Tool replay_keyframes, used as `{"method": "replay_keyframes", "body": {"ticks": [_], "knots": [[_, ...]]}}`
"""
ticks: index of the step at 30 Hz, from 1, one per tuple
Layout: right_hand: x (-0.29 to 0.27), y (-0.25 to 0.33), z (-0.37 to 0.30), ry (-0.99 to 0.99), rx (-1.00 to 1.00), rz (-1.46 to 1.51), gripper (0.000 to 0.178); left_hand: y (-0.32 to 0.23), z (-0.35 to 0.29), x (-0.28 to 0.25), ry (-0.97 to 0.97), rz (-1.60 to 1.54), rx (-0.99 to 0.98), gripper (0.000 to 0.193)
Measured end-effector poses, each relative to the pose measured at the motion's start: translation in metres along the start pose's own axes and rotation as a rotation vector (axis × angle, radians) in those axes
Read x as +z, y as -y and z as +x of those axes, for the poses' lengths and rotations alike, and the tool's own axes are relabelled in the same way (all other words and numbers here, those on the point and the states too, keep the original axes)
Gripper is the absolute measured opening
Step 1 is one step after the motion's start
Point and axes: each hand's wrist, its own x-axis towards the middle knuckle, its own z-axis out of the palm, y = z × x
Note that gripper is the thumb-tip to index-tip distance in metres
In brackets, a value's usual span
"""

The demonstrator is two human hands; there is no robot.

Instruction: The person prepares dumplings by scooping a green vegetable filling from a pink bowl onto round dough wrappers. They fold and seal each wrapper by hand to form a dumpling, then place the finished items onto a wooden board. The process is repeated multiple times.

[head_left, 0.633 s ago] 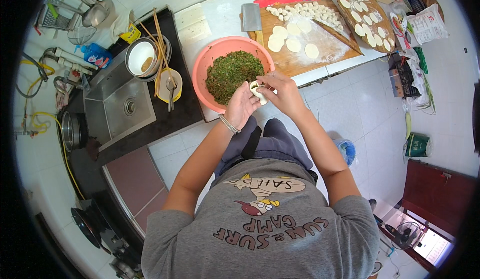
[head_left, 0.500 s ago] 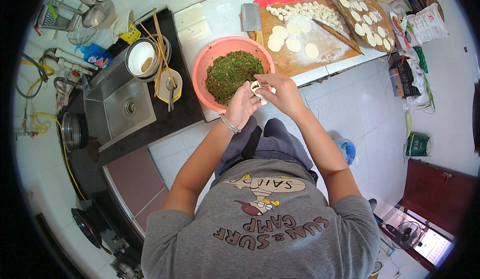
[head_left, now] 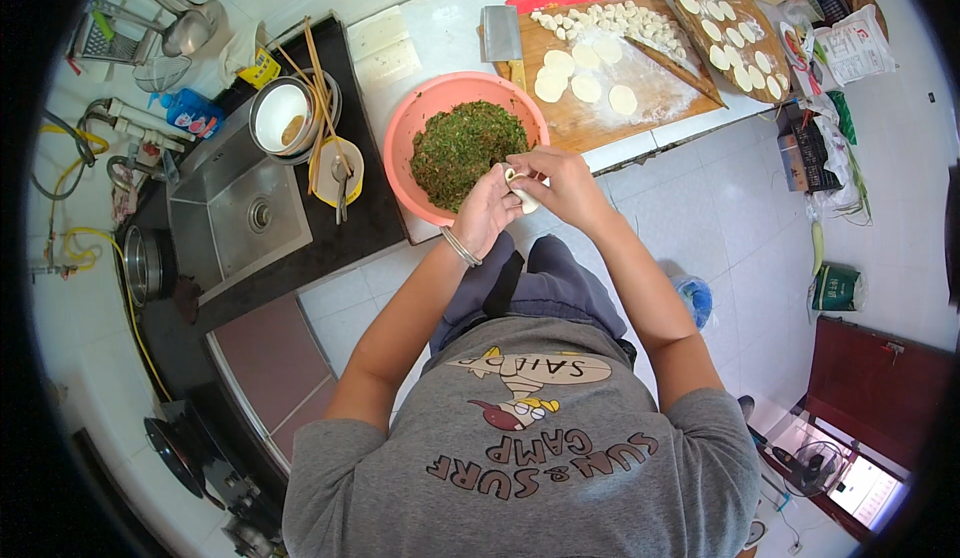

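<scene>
head camera: we see the left hand (head_left: pixel 484 208) half curled, holding a white dough wrapper (head_left: pixel 526 202), while the right hand (head_left: pixel 562 188) is clamped on its edge.

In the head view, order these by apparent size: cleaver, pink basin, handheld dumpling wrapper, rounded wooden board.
1. Pink basin
2. Rounded wooden board
3. Cleaver
4. Dumpling wrapper, partly hidden, but plainly smallest

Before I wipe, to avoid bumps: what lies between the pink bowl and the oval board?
In the head view, a rectangular board, bearing dough rounds, dough pieces and a rolling pin.
</scene>
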Motion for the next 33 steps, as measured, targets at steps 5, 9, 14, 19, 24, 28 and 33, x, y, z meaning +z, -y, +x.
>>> {"method": "replay_keyframes", "body": {"ticks": [5,9,14,19,24,28,33], "knots": [[-0.001,-0.007,0.003,0.031,-0.078,-0.114,0.018,0.001,0.000,-0.001,-0.017,0.010,-0.015,0.056],[-0.002,-0.011,0.004,0.064,-0.132,-0.164,0.012,0.003,0.001,-0.002,-0.018,-0.005,-0.033,0.057],[-0.001,-0.004,0.005,-0.030,-0.247,-0.247,0.006,0.001,0.002,-0.001,-0.015,-0.038,-0.043,0.060],[-0.002,-0.008,0.008,-0.052,-0.414,-0.274,0.005,-0.001,0.003,-0.003,0.009,-0.041,-0.070,0.063],[-0.004,-0.013,0.009,-0.028,-0.439,-0.360,0.011,0.001,0.005,-0.007,0.029,-0.092,-0.092,0.062],[-0.004,-0.009,0.011,-0.064,-0.488,-0.324,0.013,-0.007,0.004,-0.001,0.042,-0.142,-0.089,0.057],[-0.006,-0.011,0.014,0.001,-0.527,-0.399,0.014,-0.008,0.005,-0.003,0.041,-0.169,-0.102,0.058]]}}
